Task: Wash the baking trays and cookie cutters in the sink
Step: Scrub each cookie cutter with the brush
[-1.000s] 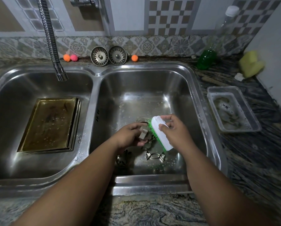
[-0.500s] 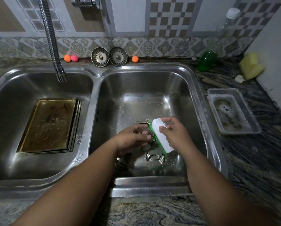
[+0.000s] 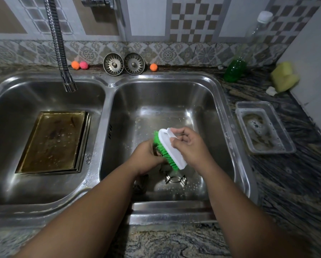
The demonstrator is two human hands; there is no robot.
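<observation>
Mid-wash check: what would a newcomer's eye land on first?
The green-bristled scrub brush in the right hand, over the right basin, pressed against a small metal piece the left hand grips. Next, the stacked baking trays lying in the left basin, and a candy-shaped cookie cutter on the right basin's floor.

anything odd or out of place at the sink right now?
Both sink strainers stand propped against the backsplash, out of their drains, while a loose cookie cutter lies on the right basin floor. Nothing else stands out.
</observation>
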